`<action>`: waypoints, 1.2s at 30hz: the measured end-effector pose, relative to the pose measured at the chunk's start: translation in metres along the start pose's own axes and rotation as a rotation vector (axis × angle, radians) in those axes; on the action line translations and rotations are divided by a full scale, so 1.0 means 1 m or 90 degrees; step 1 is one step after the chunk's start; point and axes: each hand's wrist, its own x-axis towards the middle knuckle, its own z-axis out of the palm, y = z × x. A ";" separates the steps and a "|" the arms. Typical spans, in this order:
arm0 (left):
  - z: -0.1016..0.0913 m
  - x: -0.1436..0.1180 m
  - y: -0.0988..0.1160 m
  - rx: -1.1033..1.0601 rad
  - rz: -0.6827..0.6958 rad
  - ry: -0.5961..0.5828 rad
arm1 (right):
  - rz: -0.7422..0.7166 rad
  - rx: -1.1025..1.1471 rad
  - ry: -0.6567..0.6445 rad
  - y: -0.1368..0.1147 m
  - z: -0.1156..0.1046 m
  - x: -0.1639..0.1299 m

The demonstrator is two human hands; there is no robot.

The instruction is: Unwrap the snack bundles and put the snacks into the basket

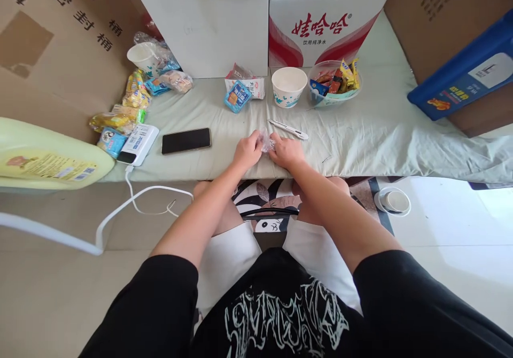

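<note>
Between my two hands is a small clear plastic wrapper point(266, 141), crinkled and shiny; whether anything is inside it I cannot tell. My left hand point(249, 148) pinches its left side. On its right side my right hand point(287, 150) is closed with curled fingers. Just beyond the right hand lies a white pen-like utility knife point(287, 129), slanting down to the right. Farther back stand a white paper cup point(289, 87) with a blue-green print and a clear plastic bowl point(335, 84) of wrapped snacks. A blue snack packet point(238, 96) leans on a red and white packet point(251, 86).
A black phone point(186, 141) and a white power bank point(138, 144) with a cable lie to the left. Snack packets point(137, 91) and another paper cup point(143, 59) crowd the left back. White cartons point(212, 32) wall off the back; a blue jug point(465, 69) stands right, a yellow-green bottle point(48, 155) left.
</note>
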 end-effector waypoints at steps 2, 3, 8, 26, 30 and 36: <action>0.000 -0.007 -0.006 0.026 0.019 0.014 | -0.003 0.000 0.003 0.001 0.001 0.000; 0.000 -0.010 -0.008 0.041 0.025 0.023 | -0.004 -0.001 0.003 0.001 0.001 0.000; 0.004 -0.015 -0.003 0.105 0.001 0.022 | 0.003 -0.009 -0.010 0.001 0.002 0.003; 0.005 -0.018 0.004 0.096 -0.008 0.003 | 0.015 0.006 -0.008 0.003 0.007 0.006; 0.004 -0.017 0.005 0.066 -0.006 0.010 | 0.021 0.009 -0.008 0.002 0.008 0.006; 0.005 -0.011 -0.007 -0.035 -0.076 0.043 | 0.062 0.050 0.012 0.008 0.009 0.007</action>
